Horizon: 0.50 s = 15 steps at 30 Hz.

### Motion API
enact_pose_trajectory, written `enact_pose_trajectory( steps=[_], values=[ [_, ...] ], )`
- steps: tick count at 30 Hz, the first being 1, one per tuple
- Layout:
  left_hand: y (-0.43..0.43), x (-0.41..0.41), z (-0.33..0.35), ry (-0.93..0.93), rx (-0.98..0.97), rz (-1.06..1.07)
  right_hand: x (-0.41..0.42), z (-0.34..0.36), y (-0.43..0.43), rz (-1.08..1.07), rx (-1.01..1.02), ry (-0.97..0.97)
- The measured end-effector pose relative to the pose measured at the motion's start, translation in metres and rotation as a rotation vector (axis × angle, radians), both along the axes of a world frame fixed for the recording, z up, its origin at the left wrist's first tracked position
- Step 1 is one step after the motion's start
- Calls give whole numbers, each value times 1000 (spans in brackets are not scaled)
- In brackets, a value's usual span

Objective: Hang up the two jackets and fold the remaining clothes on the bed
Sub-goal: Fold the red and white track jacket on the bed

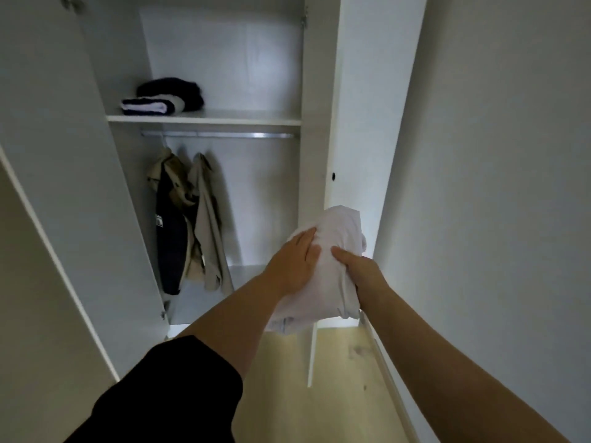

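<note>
1. Nearest the camera, a black sleeve (pixel 166 388) covers the upper part of the left arm at the lower left; the forearm beyond it is bare.
2. Farther left stands the open white wardrobe door (pixel 57 193), reaching up past the top of the view.
3. Inside the wardrobe, a shelf (pixel 204 118) carries a small stack of folded clothes (pixel 163 97), dark pieces with a white one among them, lying toward its left end.
4. Under the shelf runs a metal rail (pixel 220 135). Two jackets hang from its left part: a beige-and-navy jacket (pixel 171 225) and, just beside it on the right, a plain beige jacket (pixel 208 228). They touch each other.
5. The left hand (pixel 294 260) lies flat, fingers straight, pressing on top of a folded white garment (pixel 332 266), which is held in the air in front of the wardrobe's right side, below shelf level.
6. The right hand (pixel 361 273) grips the same garment from its right edge, thumb on top and fingers hidden underneath.
7. A small printed label shows at the garment's lower edge.
8. Right of the hands stands a plain white wall (pixel 495 187), and pale wooden flooring (pixel 345 378) shows below.
</note>
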<state>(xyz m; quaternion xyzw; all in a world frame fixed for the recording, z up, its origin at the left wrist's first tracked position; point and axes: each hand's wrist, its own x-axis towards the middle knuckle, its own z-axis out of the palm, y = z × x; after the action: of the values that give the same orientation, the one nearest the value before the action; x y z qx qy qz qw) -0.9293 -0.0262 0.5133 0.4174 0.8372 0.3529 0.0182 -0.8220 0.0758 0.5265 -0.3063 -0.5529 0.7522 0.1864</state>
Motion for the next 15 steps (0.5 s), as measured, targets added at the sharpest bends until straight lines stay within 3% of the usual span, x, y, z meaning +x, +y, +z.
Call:
enact_pose_trajectory(
  steps=[3, 8, 12, 15],
  values=[
    [-50, -62, 27, -59, -62, -81, -67, 31, -32, 6, -96, 21],
    [-125, -154, 72, -39, -8, -94, -172, 91, -82, -51, -185, 161],
    [-162, -213, 91, 142, 141, -36, -242, 130, -104, 40, -164, 249],
    [-171, -264, 97, 500, 104, 91, -290, 151, -109, 70, -101, 293]
  ],
)
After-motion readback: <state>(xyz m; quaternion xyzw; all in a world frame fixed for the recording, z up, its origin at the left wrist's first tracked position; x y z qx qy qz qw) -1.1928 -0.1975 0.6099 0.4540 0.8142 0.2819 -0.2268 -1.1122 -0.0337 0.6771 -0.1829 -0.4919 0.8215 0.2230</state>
